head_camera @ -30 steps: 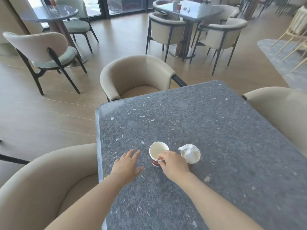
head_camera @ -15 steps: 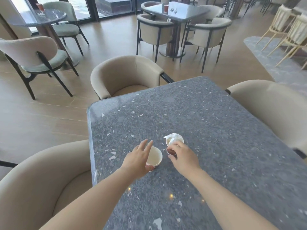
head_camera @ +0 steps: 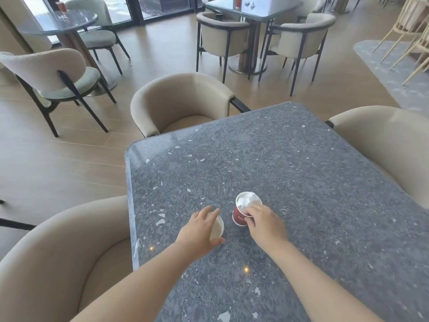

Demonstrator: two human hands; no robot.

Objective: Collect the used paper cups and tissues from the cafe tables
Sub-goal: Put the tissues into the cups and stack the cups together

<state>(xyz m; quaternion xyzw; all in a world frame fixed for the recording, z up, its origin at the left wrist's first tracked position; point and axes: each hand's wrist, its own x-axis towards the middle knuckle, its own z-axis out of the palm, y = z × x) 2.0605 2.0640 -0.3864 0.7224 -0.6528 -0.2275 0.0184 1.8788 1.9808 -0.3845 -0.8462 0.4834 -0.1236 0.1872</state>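
Cups (head_camera: 238, 217) getting grabbed: left fingers (head_camera: 212, 212) curl round empty cup (head_camera: 217, 228), right fingers (head_camera: 252, 211) pinch tissue cup (head_camera: 237, 219). Next I'd lift both.

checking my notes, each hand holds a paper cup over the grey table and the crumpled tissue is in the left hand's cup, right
Not quite. The head view shows the crumpled tissue stuffed in the red paper cup that the right hand grips. The left hand holds the other paper cup, whose visible inside shows no tissue. The rest stands: each hand holds a cup over the grey speckled table.
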